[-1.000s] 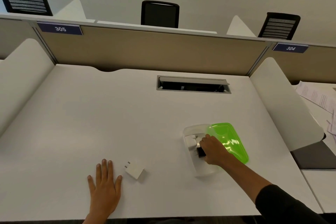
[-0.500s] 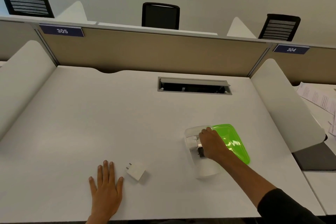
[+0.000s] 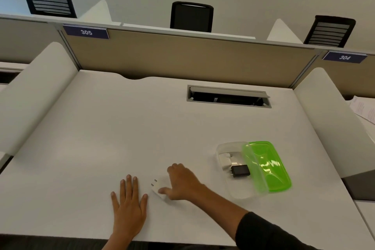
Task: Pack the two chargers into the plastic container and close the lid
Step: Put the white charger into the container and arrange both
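A white charger [image 3: 156, 187] lies on the desk near the front edge, prongs pointing away from me. My right hand [image 3: 183, 182] lies over it, thumb at its near corner and fingers curled across its far side. My left hand [image 3: 128, 207] rests flat on the desk just left of the charger, holding nothing. To the right stands the clear plastic container [image 3: 241, 194], with no lid on it. A black charger [image 3: 240, 171] lies inside it, beside a white plug-like item [image 3: 226, 159]. The green lid [image 3: 267, 166] leans on the container's right side.
An open cable hatch [image 3: 228, 97] is set into the white desk [image 3: 121, 128] behind the container. White side dividers flank the desk, with a beige partition at the back. Papers [image 3: 365, 111] lie on the neighbouring desk at right.
My right hand has left the container, with the black charger now lying inside, and moved left onto the white charger. My left hand has stayed flat.
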